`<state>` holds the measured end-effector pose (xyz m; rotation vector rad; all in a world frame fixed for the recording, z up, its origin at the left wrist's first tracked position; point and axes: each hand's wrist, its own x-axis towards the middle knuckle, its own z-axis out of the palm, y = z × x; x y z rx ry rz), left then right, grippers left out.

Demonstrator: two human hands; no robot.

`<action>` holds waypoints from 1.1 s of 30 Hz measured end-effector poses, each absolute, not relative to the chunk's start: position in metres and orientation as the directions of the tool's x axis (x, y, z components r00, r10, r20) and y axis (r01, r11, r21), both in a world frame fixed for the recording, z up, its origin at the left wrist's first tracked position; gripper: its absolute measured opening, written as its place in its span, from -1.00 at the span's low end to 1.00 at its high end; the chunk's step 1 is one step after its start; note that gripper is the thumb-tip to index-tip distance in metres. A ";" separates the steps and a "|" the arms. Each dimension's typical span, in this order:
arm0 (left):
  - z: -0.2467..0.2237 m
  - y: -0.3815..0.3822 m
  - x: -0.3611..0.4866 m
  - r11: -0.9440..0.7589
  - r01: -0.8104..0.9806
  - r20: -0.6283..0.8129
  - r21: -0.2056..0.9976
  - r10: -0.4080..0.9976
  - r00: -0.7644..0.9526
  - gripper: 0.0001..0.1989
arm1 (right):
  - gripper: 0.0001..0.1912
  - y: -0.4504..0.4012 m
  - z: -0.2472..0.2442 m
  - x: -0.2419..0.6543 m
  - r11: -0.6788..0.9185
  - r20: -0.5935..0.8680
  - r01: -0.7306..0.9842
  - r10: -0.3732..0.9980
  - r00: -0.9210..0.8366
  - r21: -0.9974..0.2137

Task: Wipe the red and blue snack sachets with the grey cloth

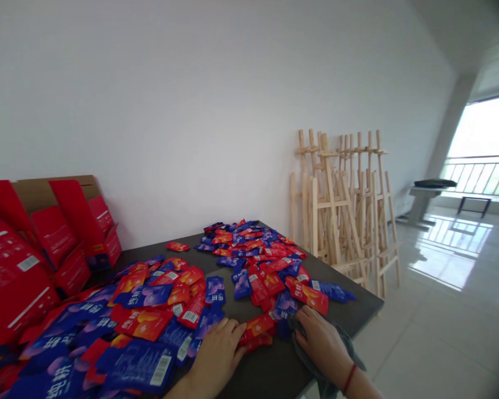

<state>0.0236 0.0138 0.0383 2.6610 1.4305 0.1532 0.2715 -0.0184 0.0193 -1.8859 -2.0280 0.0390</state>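
Note:
My left hand [218, 348] is at the front of a dark table, its fingers and thumb closed at the left end of a small stack of red packets [258, 327]. My right hand [321, 339] grips a dark grey-green cloth [305, 354] near the table's right edge. Part of the cloth hangs over that edge. Just beyond my right fingers lie a blue packet [285, 306] and a red-orange packet [310, 297]. To the left of my left hand spreads a large heap of blue and red packets [145, 296].
Another long heap of packets [253, 244] runs to the far end of the table [349, 277]. Open red cartons [14, 266] stand at the left. Wooden easels [336, 210] lean together beyond the right edge, by the white wall. Farther right are a white table [424, 202] and a window railing.

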 end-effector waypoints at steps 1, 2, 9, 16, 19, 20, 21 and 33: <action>0.036 0.016 0.023 -0.550 0.819 0.040 0.161 0.833 0.552 -0.56 | -0.81 -0.023 0.023 0.265 0.133 0.262 0.948 0.963 -0.054 -0.290; 0.034 0.018 0.023 -0.554 0.815 0.045 0.167 0.830 0.555 -0.51 | -0.79 -0.028 0.026 0.256 0.173 0.278 0.933 0.957 -0.083 -0.315; 0.047 0.036 0.011 -0.500 0.861 -0.003 0.090 0.865 0.502 -0.57 | -0.59 -0.036 0.022 0.196 0.378 0.172 0.852 0.926 -0.337 -0.363; 0.032 0.024 -0.022 -0.631 0.772 0.256 0.072 0.760 0.597 -0.47 | -0.66 0.002 0.027 0.197 0.301 0.138 0.896 0.953 -0.270 -0.326; 0.014 0.012 -0.029 -0.689 0.715 0.275 0.121 0.715 0.643 -0.42 | -0.70 0.009 0.031 0.211 0.276 0.138 0.896 0.960 -0.242 -0.349; 0.011 0.009 -0.029 -0.697 0.697 0.264 0.170 0.714 0.649 -0.41 | -0.70 0.008 0.032 0.218 0.266 0.146 0.893 0.963 -0.228 -0.363; 0.008 0.007 -0.029 -0.698 0.677 0.248 0.234 0.716 0.653 -0.41 | -0.69 0.006 0.034 0.226 0.251 0.158 0.891 0.966 -0.205 -0.379; 0.009 0.004 -0.001 -0.244 0.440 0.012 0.864 0.884 0.467 -0.29 | -0.82 -0.039 0.063 0.219 0.273 0.305 0.864 0.941 -0.148 -0.422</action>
